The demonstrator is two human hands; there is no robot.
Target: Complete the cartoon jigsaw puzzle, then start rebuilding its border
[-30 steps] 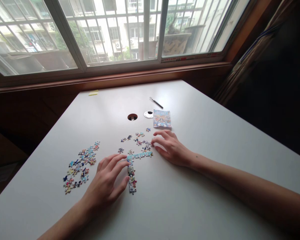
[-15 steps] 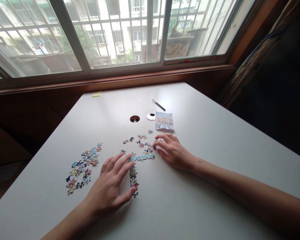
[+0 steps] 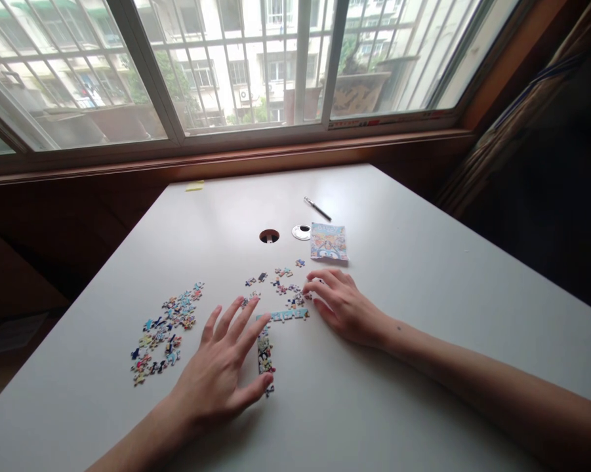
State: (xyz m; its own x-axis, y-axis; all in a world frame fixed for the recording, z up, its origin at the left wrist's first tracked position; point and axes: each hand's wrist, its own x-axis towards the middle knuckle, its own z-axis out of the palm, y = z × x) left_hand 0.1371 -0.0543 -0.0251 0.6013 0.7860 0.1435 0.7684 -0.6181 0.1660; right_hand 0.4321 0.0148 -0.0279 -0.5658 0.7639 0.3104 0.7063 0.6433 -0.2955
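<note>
My left hand is open, its fingers spread beside joined jigsaw pieces that form a corner. The index finger and thumb overlap the upright strip, partly hiding it. A light-blue strip runs rightward from its top end. My right hand is open with bent, parted fingers; the fingertips are at the right side of a loose cluster of puzzle pieces. Whether they touch a piece I cannot tell. More loose pieces lie just beyond my left fingertips.
A larger pile of puzzle pieces spreads on the left of the white table. Beyond my right hand lie a small picture sheet and a pen. A round cable hole and its cover are nearby.
My left fingers have spread wider, and the middle fingers have moved off the strips' corner. My right hand stays by the loose cluster. The whole view has shifted slightly.
</note>
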